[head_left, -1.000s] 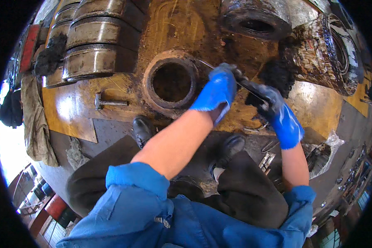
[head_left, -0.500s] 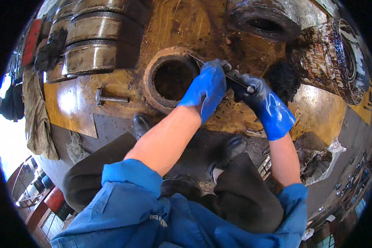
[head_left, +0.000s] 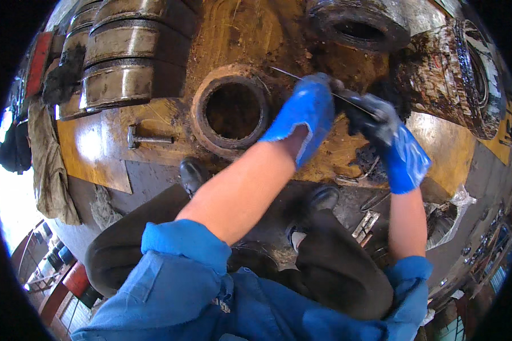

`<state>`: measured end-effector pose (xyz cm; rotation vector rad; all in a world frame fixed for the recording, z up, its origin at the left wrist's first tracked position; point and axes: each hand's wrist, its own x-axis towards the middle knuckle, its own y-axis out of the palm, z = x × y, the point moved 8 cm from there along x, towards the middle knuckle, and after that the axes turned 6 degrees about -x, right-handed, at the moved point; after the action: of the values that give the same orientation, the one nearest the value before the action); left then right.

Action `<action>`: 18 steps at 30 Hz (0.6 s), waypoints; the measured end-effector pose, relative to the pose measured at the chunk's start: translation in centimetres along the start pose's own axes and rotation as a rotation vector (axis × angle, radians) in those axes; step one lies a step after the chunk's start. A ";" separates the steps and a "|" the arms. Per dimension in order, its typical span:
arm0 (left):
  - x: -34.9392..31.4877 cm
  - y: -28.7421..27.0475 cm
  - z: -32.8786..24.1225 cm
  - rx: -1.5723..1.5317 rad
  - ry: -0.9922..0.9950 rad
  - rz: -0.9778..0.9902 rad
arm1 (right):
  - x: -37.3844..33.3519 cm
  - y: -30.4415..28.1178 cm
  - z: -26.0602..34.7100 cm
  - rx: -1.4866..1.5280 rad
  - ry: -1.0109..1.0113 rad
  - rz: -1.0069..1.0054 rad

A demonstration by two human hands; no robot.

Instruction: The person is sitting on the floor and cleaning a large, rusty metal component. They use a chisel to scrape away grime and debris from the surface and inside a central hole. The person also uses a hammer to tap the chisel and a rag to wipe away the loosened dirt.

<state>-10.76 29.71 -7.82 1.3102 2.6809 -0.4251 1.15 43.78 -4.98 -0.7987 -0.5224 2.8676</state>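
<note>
Strong light whitened the opening [head_left: 8, 196] at far left and glared off the yellow sheet [head_left: 91, 142]; shadow filled the ring [head_left: 201, 119]. Motion blurred the right hand [head_left: 381, 122]. Straight edges curved toward black corners.

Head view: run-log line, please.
Blue-gloved left hand: holds thin grey metal tool; blue-gloved right hand: holds same tool; rusty metal ring: left of hands; grey metal hammer: left of ring

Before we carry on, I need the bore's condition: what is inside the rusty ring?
Inside the rusty ring, only a dark brown area shows, with no separate object standing out; shadow obscures detail. At its cuff, the left hand seems to hide a little of the lower-right outer rim.
</note>
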 end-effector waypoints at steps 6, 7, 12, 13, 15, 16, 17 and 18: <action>0.2 1.0 1.5 0.444 0.273 -0.014 | 2.6 4.1 2.6 0.058 -0.228 0.057; 0.0 1.2 0.6 0.759 0.413 -0.004 | 2.3 3.7 2.0 0.077 -0.168 0.001; -2.7 7.3 -1.2 2.048 0.559 0.476 | -0.1 1.2 0.6 0.041 -0.131 0.062; -2.4 7.3 -0.9 2.039 0.561 0.461 | 0.9 2.4 1.1 0.141 -0.120 0.064; -1.3 4.6 -2.2 1.462 0.424 0.237 | 2.9 5.4 0.5 0.209 -0.199 0.102; -1.2 3.3 -2.3 1.296 0.371 0.193 | 3.2 5.2 0.6 0.204 -0.144 0.076; -1.0 2.9 -2.6 1.381 0.419 0.190 | 3.2 4.8 0.7 0.199 -0.087 0.049; -0.8 3.8 -2.1 1.669 0.523 0.228 | 3.1 4.1 0.8 0.194 -0.030 0.022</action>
<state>-7.27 31.91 -6.38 2.0569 2.0094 -2.9363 -2.00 40.29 -7.25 -0.7343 -0.2349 2.8969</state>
